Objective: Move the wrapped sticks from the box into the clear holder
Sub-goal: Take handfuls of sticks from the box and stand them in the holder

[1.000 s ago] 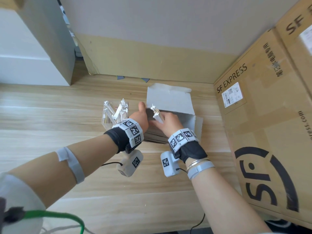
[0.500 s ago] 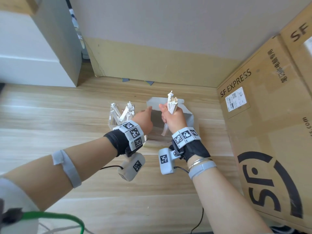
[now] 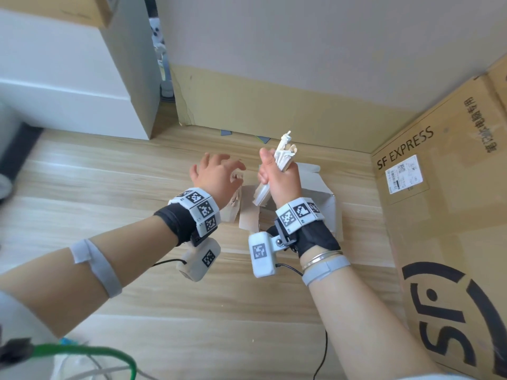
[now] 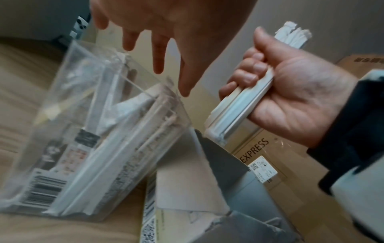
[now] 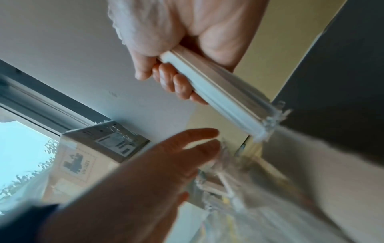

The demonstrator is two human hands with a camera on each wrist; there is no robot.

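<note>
My right hand [image 3: 277,171] grips a bundle of white wrapped sticks [image 3: 285,152] upright above the open grey box [image 3: 315,193]; the same bundle [image 4: 239,111] fills its fist in the left wrist view, and its lower end [image 5: 224,98] shows in the right wrist view. My left hand [image 3: 216,171] hovers with fingers spread over the clear holder [image 4: 62,131], which is tilted and holds several wrapped sticks [image 4: 129,148]. In the head view the left hand hides most of the holder [image 3: 233,207]. The left hand's fingertips [image 4: 185,88] hang just above the holder's rim.
A large SF Express carton [image 3: 444,215] stands close on the right. A cardboard panel [image 3: 260,105] lines the wall behind. A white cabinet [image 3: 68,86] sits at the back left. Wood floor [image 3: 109,187] stretches left and toward me. Cables [image 3: 82,355] lie near my body.
The right hand pulled the stick bundle out of the box and raised it upright. The left hand left the box edge and moved left over the holder with fingers spread.
</note>
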